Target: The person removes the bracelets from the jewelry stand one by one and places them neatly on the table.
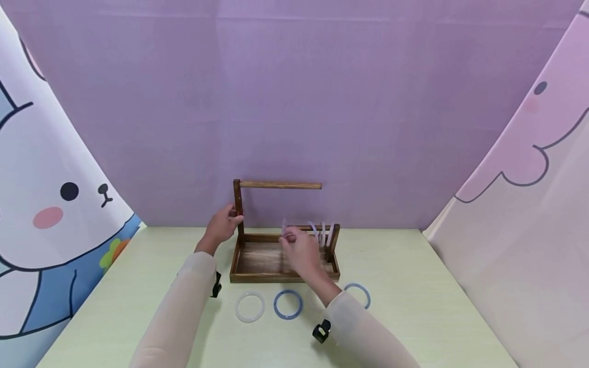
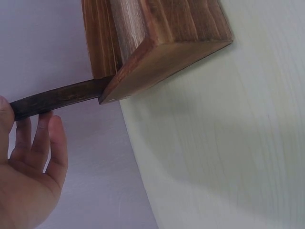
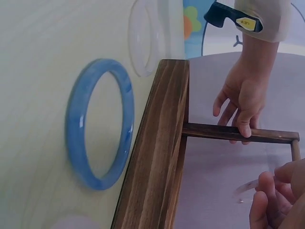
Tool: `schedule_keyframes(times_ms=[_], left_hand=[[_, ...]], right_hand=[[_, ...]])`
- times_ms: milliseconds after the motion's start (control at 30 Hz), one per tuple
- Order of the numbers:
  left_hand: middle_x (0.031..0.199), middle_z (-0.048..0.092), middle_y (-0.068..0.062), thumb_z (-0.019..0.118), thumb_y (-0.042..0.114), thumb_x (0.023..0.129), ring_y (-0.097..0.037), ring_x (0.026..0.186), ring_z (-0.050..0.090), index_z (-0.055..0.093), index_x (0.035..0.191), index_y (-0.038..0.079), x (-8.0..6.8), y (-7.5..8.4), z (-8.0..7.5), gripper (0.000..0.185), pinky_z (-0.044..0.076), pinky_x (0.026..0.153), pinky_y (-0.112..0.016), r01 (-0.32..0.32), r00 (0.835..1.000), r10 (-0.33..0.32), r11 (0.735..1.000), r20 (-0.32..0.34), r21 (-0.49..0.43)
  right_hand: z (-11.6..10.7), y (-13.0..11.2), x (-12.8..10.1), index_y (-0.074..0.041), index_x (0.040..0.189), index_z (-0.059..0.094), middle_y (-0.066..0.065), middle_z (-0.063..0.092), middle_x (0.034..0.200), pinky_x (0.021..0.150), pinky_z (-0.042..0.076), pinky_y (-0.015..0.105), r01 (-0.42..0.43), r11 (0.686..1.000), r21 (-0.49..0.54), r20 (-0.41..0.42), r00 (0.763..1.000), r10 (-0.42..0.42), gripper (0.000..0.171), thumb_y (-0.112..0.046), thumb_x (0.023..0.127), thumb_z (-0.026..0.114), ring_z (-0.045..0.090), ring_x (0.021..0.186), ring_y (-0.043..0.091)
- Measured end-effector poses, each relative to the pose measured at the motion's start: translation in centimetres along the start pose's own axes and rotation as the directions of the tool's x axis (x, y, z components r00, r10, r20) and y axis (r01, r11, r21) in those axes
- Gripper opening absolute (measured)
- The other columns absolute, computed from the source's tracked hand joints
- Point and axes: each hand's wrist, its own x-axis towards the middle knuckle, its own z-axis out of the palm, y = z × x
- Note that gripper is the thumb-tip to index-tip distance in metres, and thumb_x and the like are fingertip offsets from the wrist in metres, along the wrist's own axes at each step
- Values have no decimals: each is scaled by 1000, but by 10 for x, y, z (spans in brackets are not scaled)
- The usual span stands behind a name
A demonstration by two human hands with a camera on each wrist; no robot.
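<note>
My left hand (image 1: 222,225) grips the upright post (image 1: 238,197) of a brown wooden bangle rack (image 1: 267,278). In the left wrist view, the thumb lies on one side of the dark post (image 2: 62,98) and the fingers on the other. Over the rack's tray, my right hand (image 1: 301,250) pinches a translucent pale bangle (image 3: 245,187), seen almost edge-on in the head view. Just right of that hand, several pale lilac bangles (image 1: 323,234) hang on the rack's lower bar. Nothing hangs on the upper bar (image 1: 280,185).
In front of the rack lie a whitish bangle (image 1: 250,307), a blue bangle (image 1: 288,305) and a lighter blue bangle (image 1: 368,296), the last partly behind the right forearm. The rack stands near the back edge of the pale table (image 1: 391,327), by a purple backdrop (image 1: 313,102).
</note>
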Motion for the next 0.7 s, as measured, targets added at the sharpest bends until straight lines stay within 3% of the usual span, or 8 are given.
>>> schedule_keyframes(times_ms=[300,467,700], left_hand=[[147,54,-21,51,27,109,-41,125,61,48,137,7,0,0,0,35,59,88,-49,10,1000,-10,1000,8,1],[146,54,-22,51,26,109,-41,124,62,48,139,6,-1,0,0,37,60,87,-48,5,1000,-5,1000,9,-4],[147,53,-22,50,28,109,-42,127,60,47,141,6,0,-1,-1,39,60,87,-47,5,1000,-5,1000,15,-18]], right_hand=[[0,5,-5,-15,107,75,1,79,92,55,49,17,103,994,41,109,988,-107,14,-21,94,73,67,67,6],[1,8,-7,-12,112,75,3,79,95,46,44,16,137,990,44,140,980,-142,20,-21,94,74,61,60,2],[0,13,-12,-14,112,77,0,78,91,63,50,16,220,975,-33,144,966,-213,21,-22,93,76,69,71,8]])
